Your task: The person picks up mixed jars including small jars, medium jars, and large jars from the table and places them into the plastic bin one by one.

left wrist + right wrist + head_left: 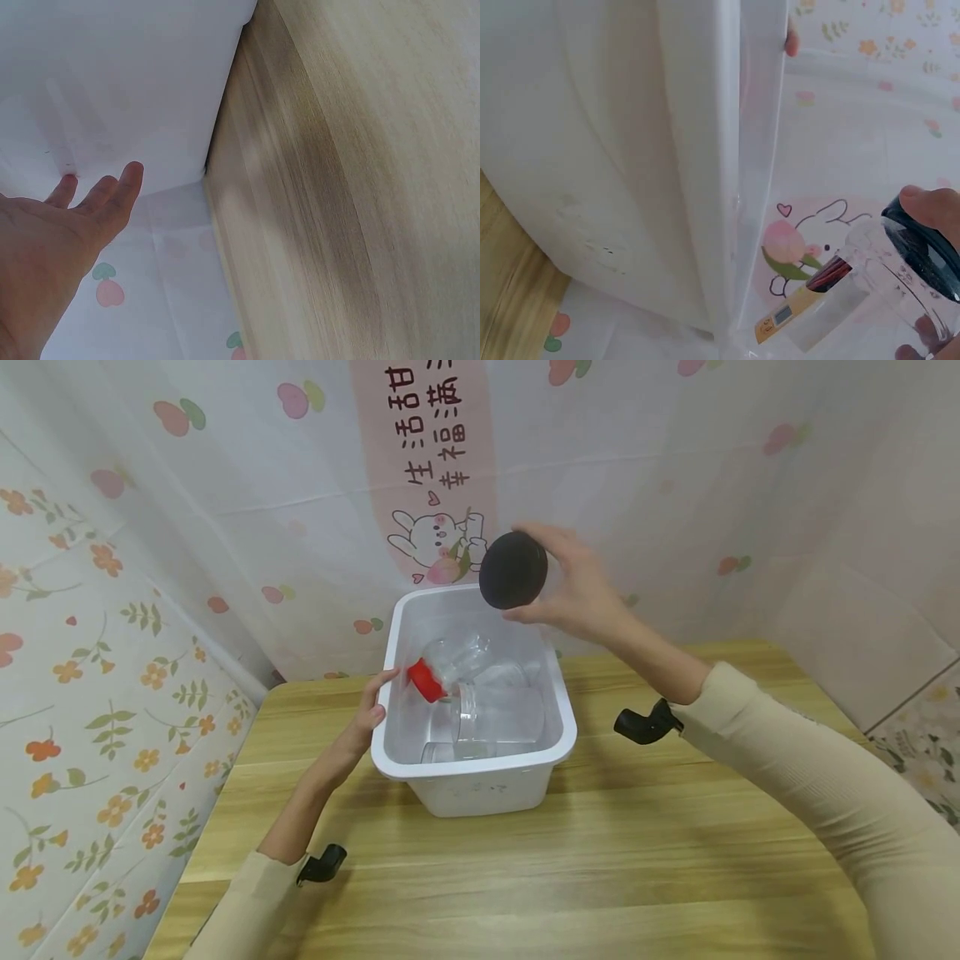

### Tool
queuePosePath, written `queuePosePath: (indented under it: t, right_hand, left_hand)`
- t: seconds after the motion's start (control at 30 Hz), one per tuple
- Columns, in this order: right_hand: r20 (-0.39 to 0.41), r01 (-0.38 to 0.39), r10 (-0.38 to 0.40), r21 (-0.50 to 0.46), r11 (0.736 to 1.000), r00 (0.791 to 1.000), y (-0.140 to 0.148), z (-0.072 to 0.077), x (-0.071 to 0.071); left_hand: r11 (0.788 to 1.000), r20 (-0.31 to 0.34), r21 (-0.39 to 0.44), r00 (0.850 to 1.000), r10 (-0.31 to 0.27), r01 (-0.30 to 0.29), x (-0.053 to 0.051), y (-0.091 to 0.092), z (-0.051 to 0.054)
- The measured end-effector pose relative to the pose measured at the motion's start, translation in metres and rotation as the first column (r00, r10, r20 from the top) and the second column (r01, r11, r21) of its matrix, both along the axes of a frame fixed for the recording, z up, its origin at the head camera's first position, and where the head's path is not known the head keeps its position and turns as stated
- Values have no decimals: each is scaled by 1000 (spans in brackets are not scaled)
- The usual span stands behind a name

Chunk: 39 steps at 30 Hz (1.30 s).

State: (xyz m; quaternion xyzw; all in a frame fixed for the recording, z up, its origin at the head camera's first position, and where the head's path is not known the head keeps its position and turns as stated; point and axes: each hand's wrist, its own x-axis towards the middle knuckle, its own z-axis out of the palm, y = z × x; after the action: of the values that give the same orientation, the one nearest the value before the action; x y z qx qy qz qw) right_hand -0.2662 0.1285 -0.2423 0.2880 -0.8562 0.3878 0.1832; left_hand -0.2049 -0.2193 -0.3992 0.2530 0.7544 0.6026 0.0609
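My right hand point(573, 581) grips a clear plastic jar by its round black lid point(513, 570), above the far right of a white plastic basin point(472, 793). In the right wrist view, the clear jar point(866, 259) shows below the lid with a printed label on its side; from the head, the lid hides its body. My left hand point(369, 710) touches the basin's left side near the rim, its fingers extended in the left wrist view. Inside the basin lie several clear jars, one with a red lid point(426, 681) and a large one point(506, 714) on its side.
The basin stands on a wooden table point(480, 877), close to its back edge. Behind the table hangs a printed curtain point(660, 502), with a flowered curtain point(112, 718) to the left. Black camera mounts point(643, 725) stick out from both sleeves.
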Motion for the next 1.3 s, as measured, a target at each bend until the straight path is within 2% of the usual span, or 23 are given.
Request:
queuePosePath:
  t: [0.43,1.0,1.3]
  right_hand:
    - [23,-5,5,-2,1000,1000,-7,5,1]
    - [16,-39,39,12,999,999,-34,15,2]
    - [13,-14,13,43,999,1000,-43,18,0]
  left_hand:
    - [1000,-5,11,1000,-2,2,-1,0,-2]
    - [1000,0,30,1000,-1,1,0,0,-2]
    - [1000,2,17,1000,-2,2,0,0,-2]
